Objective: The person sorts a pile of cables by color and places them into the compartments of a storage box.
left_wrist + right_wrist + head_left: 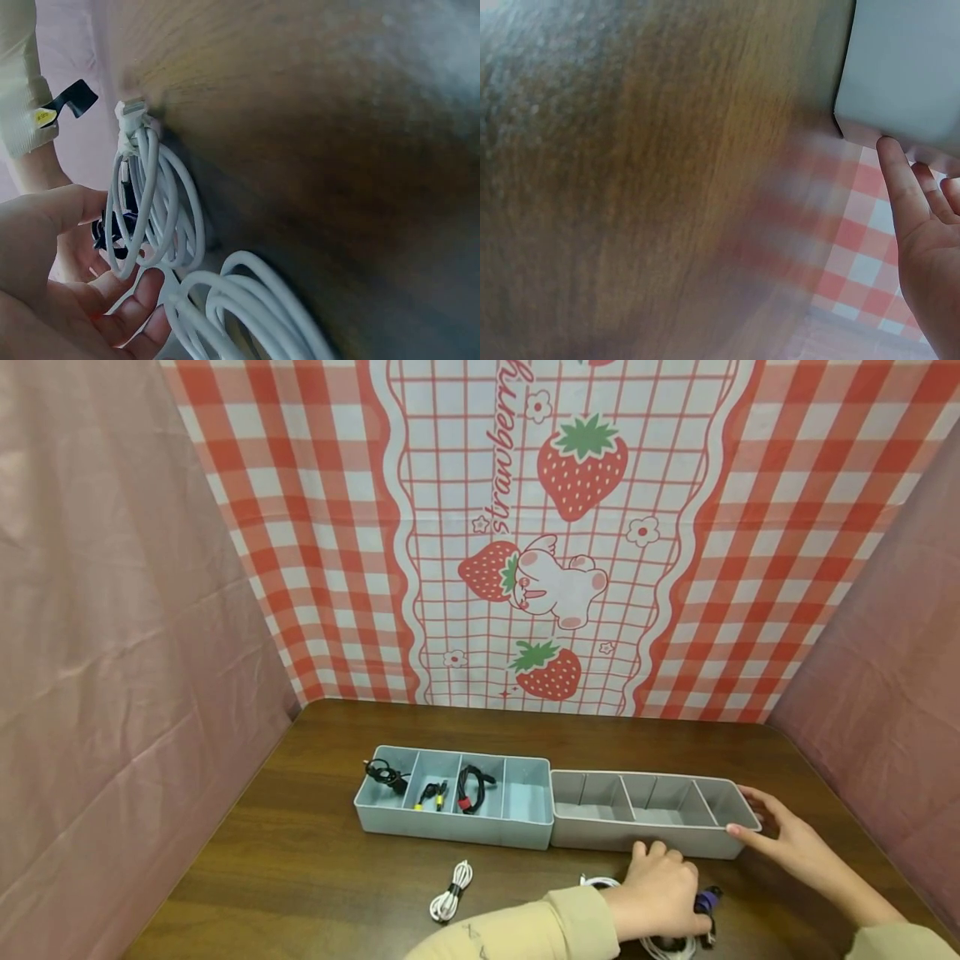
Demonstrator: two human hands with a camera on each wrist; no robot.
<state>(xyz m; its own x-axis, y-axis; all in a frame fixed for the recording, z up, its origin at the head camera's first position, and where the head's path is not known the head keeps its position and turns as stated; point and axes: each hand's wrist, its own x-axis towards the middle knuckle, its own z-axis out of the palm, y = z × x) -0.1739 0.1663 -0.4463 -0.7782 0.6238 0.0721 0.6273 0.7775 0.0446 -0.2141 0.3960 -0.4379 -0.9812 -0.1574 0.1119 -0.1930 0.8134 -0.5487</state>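
My left hand (660, 892) reaches down over white coiled cables near the table's front. In the left wrist view, its thumb and curled fingers hold a white cable (161, 202) with a pale connector on top. Beside it lies another white coil (255, 307), and a dark cable (120, 229) shows behind. A cable with a purple connector (707, 900) lies by the left thumb. My right hand (787, 835) grips the right end of a grey divided box (645, 838), thumb at the front corner, fingers behind. The right wrist view shows its fingers against the box's wall (907, 75).
A light-blue divided box (457, 828) adjoins the grey one on the left. Its compartments hold a black cable (386, 774), yellow-tipped connectors (439, 797) and a black cable with a red part (472, 789). A tied white cable (452, 892) lies on the wooden table (300, 860).
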